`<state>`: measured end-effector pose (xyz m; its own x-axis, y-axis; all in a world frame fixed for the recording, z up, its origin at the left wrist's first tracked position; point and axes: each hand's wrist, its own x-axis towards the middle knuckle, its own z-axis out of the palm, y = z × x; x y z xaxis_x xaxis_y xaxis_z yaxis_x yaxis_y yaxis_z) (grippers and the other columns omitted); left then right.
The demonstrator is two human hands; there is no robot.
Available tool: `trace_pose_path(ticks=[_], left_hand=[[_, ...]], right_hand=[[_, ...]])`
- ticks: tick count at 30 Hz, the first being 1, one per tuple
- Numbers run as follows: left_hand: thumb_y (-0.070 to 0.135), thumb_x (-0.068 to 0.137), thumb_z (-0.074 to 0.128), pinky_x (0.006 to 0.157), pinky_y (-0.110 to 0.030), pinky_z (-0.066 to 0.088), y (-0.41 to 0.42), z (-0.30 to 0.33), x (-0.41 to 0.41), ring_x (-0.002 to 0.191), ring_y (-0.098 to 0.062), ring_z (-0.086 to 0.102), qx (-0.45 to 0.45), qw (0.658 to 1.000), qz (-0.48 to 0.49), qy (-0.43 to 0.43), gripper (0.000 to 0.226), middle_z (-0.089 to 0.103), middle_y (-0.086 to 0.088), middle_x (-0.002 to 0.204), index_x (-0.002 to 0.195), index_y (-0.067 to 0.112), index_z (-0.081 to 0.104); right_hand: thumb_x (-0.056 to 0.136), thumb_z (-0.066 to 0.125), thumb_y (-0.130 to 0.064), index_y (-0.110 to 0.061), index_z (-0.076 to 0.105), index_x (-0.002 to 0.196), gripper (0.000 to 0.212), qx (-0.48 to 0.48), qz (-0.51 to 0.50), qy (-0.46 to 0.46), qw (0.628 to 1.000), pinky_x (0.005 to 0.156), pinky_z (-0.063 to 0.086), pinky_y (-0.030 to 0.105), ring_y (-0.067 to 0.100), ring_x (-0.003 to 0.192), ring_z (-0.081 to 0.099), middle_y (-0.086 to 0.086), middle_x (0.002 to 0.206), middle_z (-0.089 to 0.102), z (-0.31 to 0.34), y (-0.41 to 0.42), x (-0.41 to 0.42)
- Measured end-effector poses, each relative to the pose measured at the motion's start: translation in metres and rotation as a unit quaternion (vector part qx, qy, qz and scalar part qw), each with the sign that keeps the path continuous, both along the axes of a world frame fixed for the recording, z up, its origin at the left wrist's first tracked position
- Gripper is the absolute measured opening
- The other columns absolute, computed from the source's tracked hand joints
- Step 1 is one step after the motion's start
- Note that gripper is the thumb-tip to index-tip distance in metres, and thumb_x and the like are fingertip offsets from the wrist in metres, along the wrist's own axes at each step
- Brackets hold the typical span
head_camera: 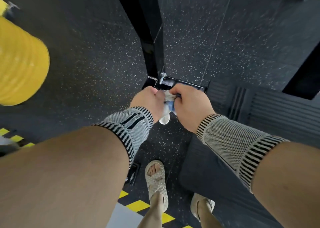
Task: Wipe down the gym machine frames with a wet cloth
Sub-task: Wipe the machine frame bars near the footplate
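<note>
— Just above the black steel machine frame base (181, 83), who holds what?
— Both the left hand (149, 100) and right hand (189, 103) grip the bunched white-and-blue wet cloth (167, 106), fingers curled. The frame's upright runs away from them; the right hand looks nearer the base.
</note>
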<state>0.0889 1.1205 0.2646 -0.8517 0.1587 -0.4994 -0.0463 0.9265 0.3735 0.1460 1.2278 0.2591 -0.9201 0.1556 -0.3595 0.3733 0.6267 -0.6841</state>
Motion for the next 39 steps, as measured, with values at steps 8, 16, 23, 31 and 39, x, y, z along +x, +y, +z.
trace_pose_path(ticks=[8, 16, 23, 31, 39], left_hand=[[0.034, 0.099, 0.043, 0.075, -0.043, 0.06, 0.011, 0.113, 0.022, 0.088, -0.026, 0.067, 0.151, 0.965, 0.149, -0.156, 0.029, 0.067, -0.01, 0.1, 0.103, 0.009, 0.057], [0.018, 0.088, 0.062, 0.081, -0.05, 0.056, 0.012, 0.202, 0.032, 0.089, -0.03, 0.068, 0.259, 0.946, 0.166, -0.101, 0.005, 0.069, -0.011, 0.093, 0.092, 0.015, 0.062], [0.014, 0.086, 0.066, 0.076, -0.058, 0.056, 0.029, 0.273, 0.032, 0.086, -0.039, 0.068, 0.345, 0.906, 0.197, -0.144, 0.012, 0.067, -0.026, 0.098, 0.087, 0.004, 0.059], [0.013, 0.096, 0.053, 0.085, -0.032, 0.054, 0.052, 0.32, 0.016, 0.095, -0.01, 0.064, 0.421, 0.875, 0.229, -0.074, 0.016, 0.07, 0.003, 0.101, 0.107, 0.016, 0.065], [0.009, 0.098, 0.043, 0.109, -0.039, 0.039, 0.047, 0.317, -0.045, 0.121, -0.007, 0.053, 0.402, 0.879, 0.255, 0.031, 0.034, 0.058, 0.02, 0.118, 0.121, 0.029, 0.059]], right_hand=[[0.096, 0.039, -0.012, -0.029, 0.058, 0.101, 0.026, -0.018, -0.055, 0.04, 0.998, 0.053, 0.03, 0.01, -0.003, 0.063, 0.045, -0.019, 0.08, 0.046, 0.108, 0.008, 0.035], [0.087, 0.056, -0.023, -0.038, 0.056, 0.092, 0.016, -0.048, -0.066, 0.062, 0.995, 0.076, 0.037, 0.006, -0.007, 0.087, 0.051, -0.022, 0.094, 0.053, 0.202, 0.012, 0.053], [0.087, 0.064, -0.023, -0.033, 0.052, 0.105, 0.024, -0.092, -0.134, 0.062, 0.985, 0.07, 0.045, 0.011, -0.004, 0.083, 0.057, -0.017, 0.094, 0.062, 0.251, 0.028, 0.05], [0.09, 0.056, -0.015, -0.029, 0.056, 0.113, 0.027, -0.03, -0.151, 0.142, 0.978, 0.077, 0.047, 0.025, 0.006, 0.086, 0.06, -0.014, 0.097, 0.065, 0.314, 0.06, 0.011], [0.096, 0.049, -0.022, -0.022, 0.051, 0.127, 0.031, 0.065, -0.061, 0.218, 0.972, 0.079, 0.044, 0.028, 0.018, 0.098, 0.058, -0.003, 0.106, 0.064, 0.358, 0.038, -0.145]])
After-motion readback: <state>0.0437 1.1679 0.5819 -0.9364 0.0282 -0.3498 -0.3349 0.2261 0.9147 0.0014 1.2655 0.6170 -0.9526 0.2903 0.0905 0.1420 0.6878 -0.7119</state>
